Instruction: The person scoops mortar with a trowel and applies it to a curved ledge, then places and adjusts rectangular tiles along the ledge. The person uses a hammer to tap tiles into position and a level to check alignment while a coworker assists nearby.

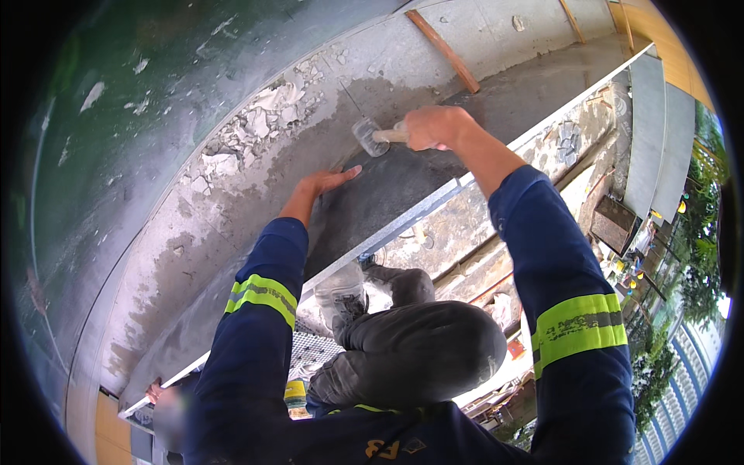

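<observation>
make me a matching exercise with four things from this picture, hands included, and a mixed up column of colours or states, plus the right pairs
Column one
1. right hand
2. left hand
3. rubble
4. wooden strip

Column two
A. pale, broken lumps
B. closed around the handle of the hammer
C. reddish-brown, long and narrow
D. near the head of the hammer, gripping no tool

Pairs: 1-B, 2-D, 3-A, 4-C
</observation>
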### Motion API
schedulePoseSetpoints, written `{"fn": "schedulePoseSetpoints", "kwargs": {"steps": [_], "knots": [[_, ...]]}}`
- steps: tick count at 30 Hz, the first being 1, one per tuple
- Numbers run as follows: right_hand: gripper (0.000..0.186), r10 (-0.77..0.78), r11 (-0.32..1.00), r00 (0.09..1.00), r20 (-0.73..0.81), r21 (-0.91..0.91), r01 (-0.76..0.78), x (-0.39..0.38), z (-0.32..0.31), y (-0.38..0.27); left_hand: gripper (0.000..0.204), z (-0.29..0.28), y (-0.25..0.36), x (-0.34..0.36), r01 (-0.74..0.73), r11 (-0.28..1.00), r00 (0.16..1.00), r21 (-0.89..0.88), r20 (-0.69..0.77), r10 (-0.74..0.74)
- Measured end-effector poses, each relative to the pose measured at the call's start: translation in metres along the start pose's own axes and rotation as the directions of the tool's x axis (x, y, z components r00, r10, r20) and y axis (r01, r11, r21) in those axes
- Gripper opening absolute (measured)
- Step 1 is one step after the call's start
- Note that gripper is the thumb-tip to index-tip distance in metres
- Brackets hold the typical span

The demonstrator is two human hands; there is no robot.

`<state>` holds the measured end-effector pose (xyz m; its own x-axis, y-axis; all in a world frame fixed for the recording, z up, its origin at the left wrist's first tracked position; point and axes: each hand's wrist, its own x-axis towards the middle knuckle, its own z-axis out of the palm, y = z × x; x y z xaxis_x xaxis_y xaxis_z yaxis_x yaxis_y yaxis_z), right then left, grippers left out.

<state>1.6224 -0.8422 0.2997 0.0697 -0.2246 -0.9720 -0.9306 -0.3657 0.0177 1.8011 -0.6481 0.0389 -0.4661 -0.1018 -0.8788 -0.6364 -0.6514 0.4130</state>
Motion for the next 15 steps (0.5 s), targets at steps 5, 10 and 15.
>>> {"fn": "schedulePoseSetpoints", "kwargs": {"steps": [5, 10, 15], "knots": [[0.038, 0.012, 1.000, 0.980, -0.198, -0.008, -0.014, -0.002, 0.007, 0.016, 0.129, 0.002, -0.005, 0.002, -0.031, 0.999, 0.999, 0.021, -0.013, 0.031], [0.041, -0.226, 0.972, 0.958, -0.179, -0.113, 0.208, -0.029, 0.020, 0.014, 0.139, 0.004, -0.025, 0.021, -0.028, 0.999, 1.000, 0.039, 0.013, 0.027], [0.048, 0.083, 0.987, 0.997, -0.002, -0.135, -0.082, -0.027, -0.013, 0.013, 0.117, -0.001, -0.007, 0.011, -0.146, 0.984, 0.988, 0.099, -0.034, 0.150]]}}
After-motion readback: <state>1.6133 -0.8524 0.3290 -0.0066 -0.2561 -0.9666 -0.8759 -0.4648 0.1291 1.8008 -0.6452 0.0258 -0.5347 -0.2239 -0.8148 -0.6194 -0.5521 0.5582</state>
